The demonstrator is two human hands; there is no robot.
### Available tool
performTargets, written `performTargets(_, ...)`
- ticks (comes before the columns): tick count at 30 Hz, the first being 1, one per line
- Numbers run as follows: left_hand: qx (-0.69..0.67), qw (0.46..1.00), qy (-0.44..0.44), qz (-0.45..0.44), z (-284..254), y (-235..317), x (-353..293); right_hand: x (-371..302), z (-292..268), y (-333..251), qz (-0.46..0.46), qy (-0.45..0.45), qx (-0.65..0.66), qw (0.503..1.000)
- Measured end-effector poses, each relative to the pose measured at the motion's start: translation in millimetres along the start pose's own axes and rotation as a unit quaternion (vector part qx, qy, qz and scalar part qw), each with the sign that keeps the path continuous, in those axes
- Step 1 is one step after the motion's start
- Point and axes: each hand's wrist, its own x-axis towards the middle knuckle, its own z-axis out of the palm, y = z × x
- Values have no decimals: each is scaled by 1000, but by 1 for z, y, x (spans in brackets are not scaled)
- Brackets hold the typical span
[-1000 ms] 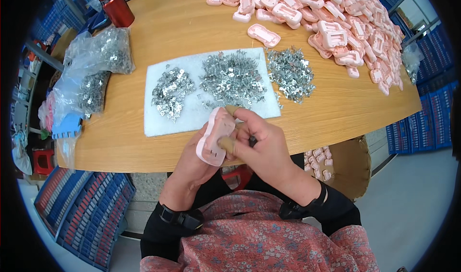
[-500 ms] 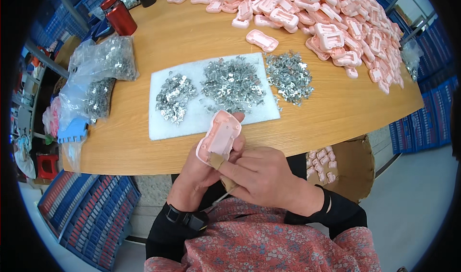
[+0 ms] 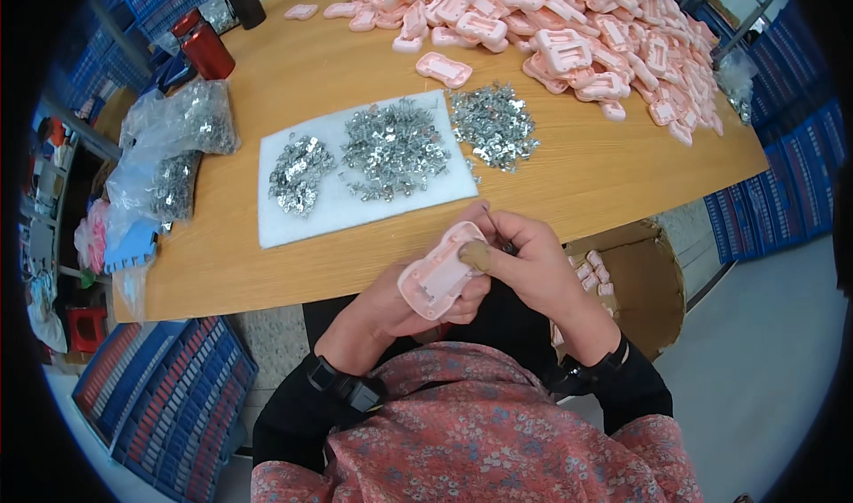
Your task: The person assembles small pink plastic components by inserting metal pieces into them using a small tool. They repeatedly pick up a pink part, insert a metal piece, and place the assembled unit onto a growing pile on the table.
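Pink shell (image 3: 440, 274): up in the air it is, in line with the near edge of the surface (image 3: 573, 203), hollow side showing, long axis slanting from lower left to upper right.
Left hand (image 3: 389, 300): gripping it from below and the left, fingers (image 3: 466, 307) curled under the right side; no letting go over the last half second.
Right hand (image 3: 538, 267): and there's the switch! Its fingers were down at the shell's near end; now the tan-covered thumb (image 3: 475, 255) is against the far half, the other fingers half closed, seemingly around a dark object (image 3: 508, 248) too small to name.
Near end: uncovered now, and a greyish strip (image 3: 425, 291) shows inside; possibly a metal piece, too fine to call.
Meaning: attention seems to have moved up the same shell, so this piece looks unfinished.
Metal heaps (image 3: 395, 150): two on the white mat (image 3: 338, 225), another just beside its right edge, no visible drop in any.
Pink pile (image 3: 613, 36): filling the surface's far right corner, unchanged.
Lone shell (image 3: 443, 70): lying between mat and pile, untouched.
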Motion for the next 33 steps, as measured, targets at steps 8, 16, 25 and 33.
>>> performTargets(8, 525, 838, 137, -63, 51, 27, 38, -87, -125, 24, 121, 172, 7, 978)
performTargets(16, 844, 413, 301, 165, 20, 181, 98, -182, -277, 196, 173, 410, -319, 837)
performTargets(25, 948, 246, 200, 32, -11, 244, 173, -126, -225, 147, 83, 465, -307, 826)
performTargets(33, 947, 211, 235, 57, 1, 252, 174, -102, -187, 70, -109, 491, -314, 805)
